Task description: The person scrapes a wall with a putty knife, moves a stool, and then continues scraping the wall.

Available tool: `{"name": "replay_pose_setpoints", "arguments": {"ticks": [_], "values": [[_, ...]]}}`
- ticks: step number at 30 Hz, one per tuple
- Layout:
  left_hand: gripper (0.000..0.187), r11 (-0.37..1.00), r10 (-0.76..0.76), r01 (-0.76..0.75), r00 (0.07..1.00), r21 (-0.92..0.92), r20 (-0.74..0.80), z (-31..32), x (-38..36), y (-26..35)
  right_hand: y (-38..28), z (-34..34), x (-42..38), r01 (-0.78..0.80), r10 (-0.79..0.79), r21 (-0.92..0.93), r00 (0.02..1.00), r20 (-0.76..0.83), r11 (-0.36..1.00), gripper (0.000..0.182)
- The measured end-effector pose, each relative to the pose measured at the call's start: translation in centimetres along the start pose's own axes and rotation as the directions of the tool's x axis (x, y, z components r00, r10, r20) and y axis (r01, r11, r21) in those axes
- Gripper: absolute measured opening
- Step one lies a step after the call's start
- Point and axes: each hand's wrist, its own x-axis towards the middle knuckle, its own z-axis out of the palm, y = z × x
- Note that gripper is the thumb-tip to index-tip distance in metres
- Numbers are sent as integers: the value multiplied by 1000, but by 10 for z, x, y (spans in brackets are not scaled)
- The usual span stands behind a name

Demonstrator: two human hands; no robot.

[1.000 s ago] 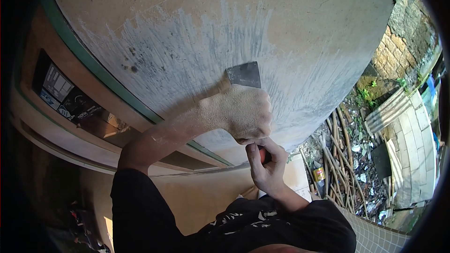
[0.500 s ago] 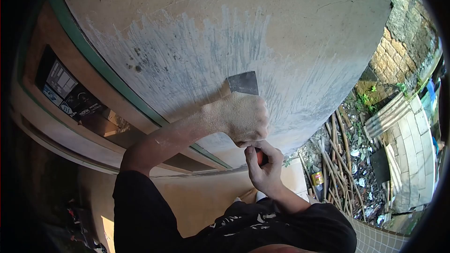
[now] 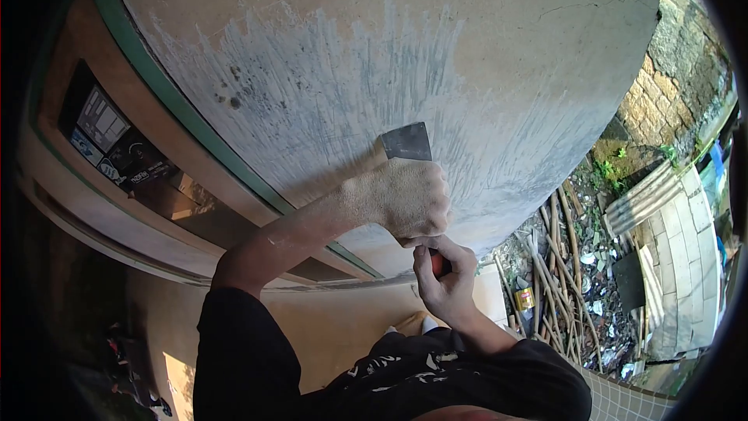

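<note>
A scraper (image 3: 407, 143) with a wide flat metal blade lies against the wall (image 3: 343, 86), over an area scratched to streaky white and grey-blue. My left hand (image 3: 407, 199), coated in pale dust, is closed in a fist around the tool just behind the blade. Lower down, my right hand (image 3: 447, 281) grips the end of the red handle (image 3: 439, 263), its thumb along the side. Both hands nearly touch each other. Most of the handle is hidden inside my fingers.
A green-edged window frame (image 3: 167, 101) runs along the left. To the right on the ground are a pile of wooden poles (image 3: 557, 281), a yellow can (image 3: 524, 298), rubble and a corrugated sheet (image 3: 643, 199). My feet stand on a pale floor (image 3: 327, 327) below.
The view has shifted slightly, so the wall and window sit a little further right. Both hands keep their grip on the scraper, which has barely moved along the wall.
</note>
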Motion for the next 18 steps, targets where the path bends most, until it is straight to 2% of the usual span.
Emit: {"name": "replay_pose_setpoints", "arguments": {"ticks": [2,4,6,9,13,15,18], "values": [[20,998,-17,19,999,65,-32,-15,-5,-14,-11,-1,16,4,-4,-11,1000,13,1000,14],[20,992,-23,31,998,121,-60,-20,-7,-16,-14,3,29,126,-125,16,992,-33,992,10],[19,992,-44,47,999,115,-23,-22,-7,-15,-11,1,28,121,-121,20,993,-6,992,10],[20,997,-47,52,995,62,-88,-9,-5,-8,-5,-1,18,74,-74,-36,997,1,997,14],[21,998,-37,42,995,53,-91,-12,-6,-12,-4,1,20,45,-44,-59,999,17,997,9],[23,990,-41,36,998,136,38,-29,-13,-24,-6,5,29,50,-49,-53,999,14,997,8],[25,992,-74,63,993,110,97,-34,-15,-22,-4,10,44,104,-104,22,994,11,994,8]]}}
